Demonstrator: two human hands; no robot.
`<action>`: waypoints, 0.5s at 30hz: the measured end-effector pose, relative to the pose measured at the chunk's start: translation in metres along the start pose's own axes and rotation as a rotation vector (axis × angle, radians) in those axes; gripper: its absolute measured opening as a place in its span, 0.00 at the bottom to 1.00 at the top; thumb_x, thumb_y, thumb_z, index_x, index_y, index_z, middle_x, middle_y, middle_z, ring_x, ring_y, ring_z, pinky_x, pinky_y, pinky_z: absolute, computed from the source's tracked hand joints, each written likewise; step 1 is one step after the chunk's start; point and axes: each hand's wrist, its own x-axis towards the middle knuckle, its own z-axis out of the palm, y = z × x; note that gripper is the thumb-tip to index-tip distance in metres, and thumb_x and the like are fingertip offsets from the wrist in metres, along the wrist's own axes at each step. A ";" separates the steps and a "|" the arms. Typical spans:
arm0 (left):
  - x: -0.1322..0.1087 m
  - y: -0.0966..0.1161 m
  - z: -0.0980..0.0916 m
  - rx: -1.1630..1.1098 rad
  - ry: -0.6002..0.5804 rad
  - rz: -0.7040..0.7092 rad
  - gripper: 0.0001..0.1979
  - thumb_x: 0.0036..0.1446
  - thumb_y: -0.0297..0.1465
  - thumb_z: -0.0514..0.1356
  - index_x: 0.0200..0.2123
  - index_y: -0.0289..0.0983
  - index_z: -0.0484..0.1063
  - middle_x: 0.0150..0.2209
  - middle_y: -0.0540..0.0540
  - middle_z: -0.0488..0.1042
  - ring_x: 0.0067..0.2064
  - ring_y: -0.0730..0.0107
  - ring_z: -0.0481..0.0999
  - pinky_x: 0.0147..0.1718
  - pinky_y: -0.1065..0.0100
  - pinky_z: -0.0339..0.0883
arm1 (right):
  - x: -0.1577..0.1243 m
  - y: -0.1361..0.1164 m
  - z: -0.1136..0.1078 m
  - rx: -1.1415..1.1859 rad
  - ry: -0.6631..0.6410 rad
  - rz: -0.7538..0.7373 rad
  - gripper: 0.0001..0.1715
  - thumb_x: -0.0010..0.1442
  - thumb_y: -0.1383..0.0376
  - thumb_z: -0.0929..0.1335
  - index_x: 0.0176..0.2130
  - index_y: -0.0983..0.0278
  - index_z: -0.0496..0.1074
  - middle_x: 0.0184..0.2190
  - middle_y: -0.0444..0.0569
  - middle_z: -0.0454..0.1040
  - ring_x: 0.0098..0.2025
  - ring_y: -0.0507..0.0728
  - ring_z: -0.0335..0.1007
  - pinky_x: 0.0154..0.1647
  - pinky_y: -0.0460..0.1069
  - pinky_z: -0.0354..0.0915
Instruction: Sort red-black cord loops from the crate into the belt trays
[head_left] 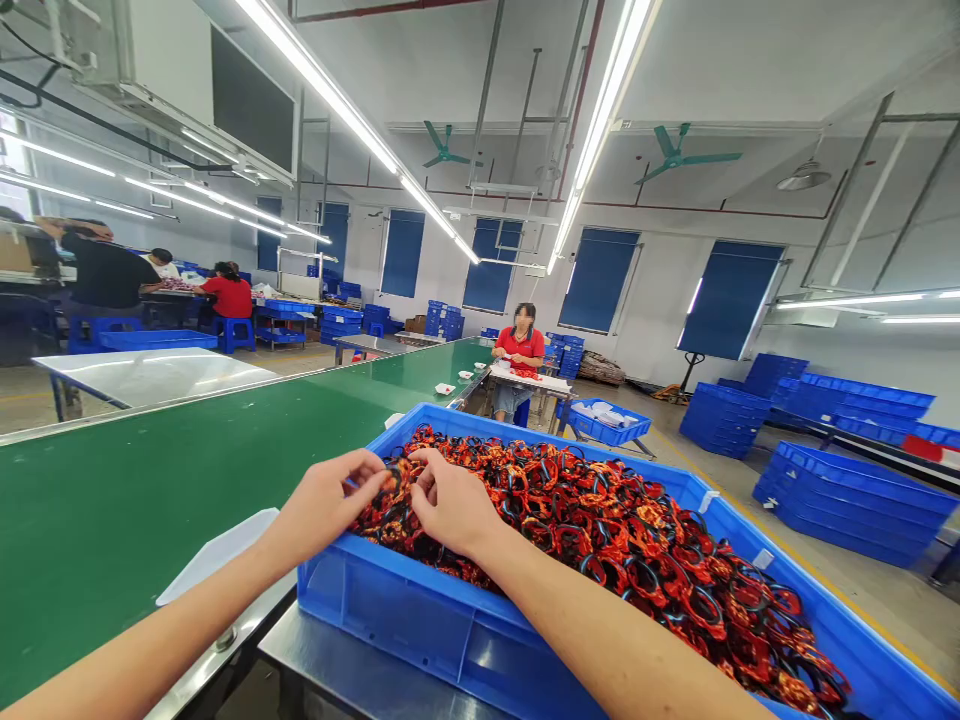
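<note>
Left hand and right hand curled half-closed over glossy looped bands, ten o'clock in the plastic crate; hold unclear.

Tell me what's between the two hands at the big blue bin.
Some of the red-and-black pieces show between the left hand and the right hand, in the head view.

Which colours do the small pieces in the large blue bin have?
The pieces are mostly orange-red and black, seen in the head view.
</note>
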 end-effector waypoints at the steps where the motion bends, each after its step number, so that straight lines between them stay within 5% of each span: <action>1: 0.000 0.000 -0.008 -0.014 0.075 -0.031 0.15 0.56 0.43 0.53 0.32 0.38 0.70 0.29 0.49 0.75 0.31 0.69 0.71 0.31 0.69 0.65 | -0.001 0.001 0.000 -0.016 -0.014 -0.006 0.20 0.57 0.65 0.63 0.51 0.58 0.62 0.32 0.40 0.76 0.32 0.52 0.71 0.33 0.46 0.62; 5: -0.007 -0.008 -0.057 -0.013 0.251 -0.143 0.17 0.54 0.45 0.55 0.33 0.36 0.71 0.26 0.49 0.74 0.28 0.70 0.72 0.32 0.69 0.66 | -0.005 0.005 0.001 -0.145 -0.232 -0.074 0.11 0.55 0.58 0.66 0.39 0.59 0.70 0.33 0.43 0.76 0.35 0.54 0.71 0.34 0.47 0.61; 10: -0.040 -0.054 -0.106 0.006 0.046 -0.413 0.19 0.47 0.47 0.60 0.29 0.36 0.73 0.23 0.48 0.74 0.26 0.69 0.73 0.27 0.69 0.67 | -0.007 0.010 0.006 -0.246 -0.435 -0.151 0.12 0.53 0.60 0.68 0.39 0.59 0.73 0.37 0.48 0.76 0.39 0.57 0.71 0.37 0.49 0.62; 15: -0.085 -0.093 -0.116 -0.094 -0.064 -0.679 0.19 0.40 0.46 0.64 0.25 0.35 0.75 0.21 0.47 0.74 0.25 0.68 0.72 0.24 0.70 0.67 | -0.009 0.011 0.007 -0.252 -0.443 -0.142 0.11 0.54 0.60 0.67 0.38 0.59 0.74 0.37 0.48 0.76 0.40 0.57 0.71 0.38 0.48 0.63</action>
